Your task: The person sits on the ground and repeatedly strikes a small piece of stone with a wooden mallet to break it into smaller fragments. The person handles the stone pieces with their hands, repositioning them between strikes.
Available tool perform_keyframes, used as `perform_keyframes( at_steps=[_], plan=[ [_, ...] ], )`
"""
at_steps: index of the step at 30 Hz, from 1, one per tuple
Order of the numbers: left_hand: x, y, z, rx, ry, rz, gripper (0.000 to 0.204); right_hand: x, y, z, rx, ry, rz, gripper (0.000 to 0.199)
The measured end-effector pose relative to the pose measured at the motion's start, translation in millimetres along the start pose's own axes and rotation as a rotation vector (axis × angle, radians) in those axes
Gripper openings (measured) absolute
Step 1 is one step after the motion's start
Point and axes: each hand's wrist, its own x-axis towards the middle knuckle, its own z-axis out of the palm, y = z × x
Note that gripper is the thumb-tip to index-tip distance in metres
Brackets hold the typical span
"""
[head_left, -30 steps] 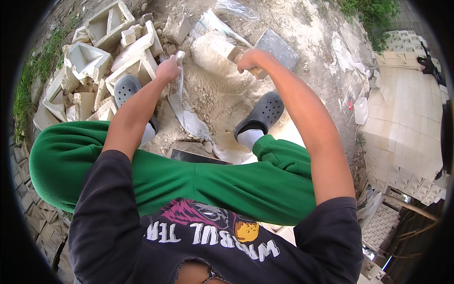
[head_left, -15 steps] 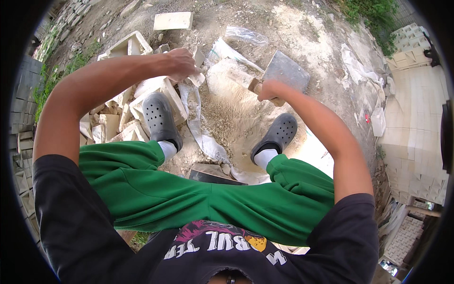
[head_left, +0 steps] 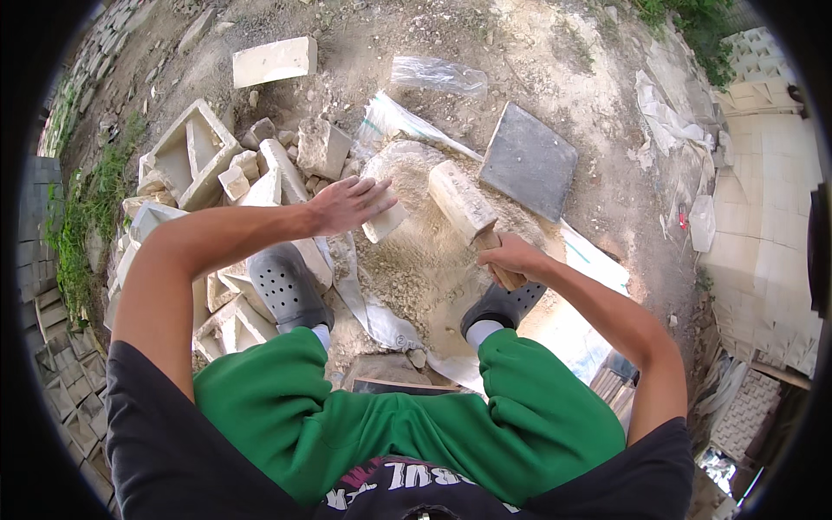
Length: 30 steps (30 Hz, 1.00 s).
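My right hand [head_left: 511,260] is wrapped around the handle of a wooden mallet [head_left: 461,201], whose pale, dust-covered block head points up and left over the powder. Fairly straight, the fingers of my left hand [head_left: 351,206] lie against a pale plaster-like chunk [head_left: 384,223], with the thumb hidden. That chunk is at the left side of a heap of crushed pale powder and crumbs [head_left: 416,260]. The heap spreads between my two grey clogs, on a white sack [head_left: 390,322] whose edges show around it.
Broken pale pieces [head_left: 238,322] and a divided mould-like block [head_left: 192,156] pile up at the left. A dark square slab [head_left: 529,162] lies beyond the mallet. Farther off are a pale rectangular block [head_left: 275,62] and clear plastic [head_left: 438,76]. Stacked pale blocks [head_left: 754,182] line the right.
My left hand has come nearer from the rubble to the powder's edge, with a pale chunk at its fingers. My right hand has drawn nearer, and the mallet head has turned into fuller view.
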Motion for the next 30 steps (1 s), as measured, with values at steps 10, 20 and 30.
perform_keyframes(
  at_steps=[10, 20, 30],
  plan=[
    [-5, 34, 18, -0.523, -0.086, -0.484, 0.1, 33, 42, 60, 0.758, 0.006, -0.006, 0.03],
    [5, 7, 16, -0.76, -0.157, -0.45, 0.101, 10, 3, 36, 0.317, 0.097, -0.05, 0.041],
    [13, 5, 32, -1.074, -0.078, -0.774, 0.08, 83, 29, 179, 0.847, 0.443, -0.201, 0.039]
  ],
)
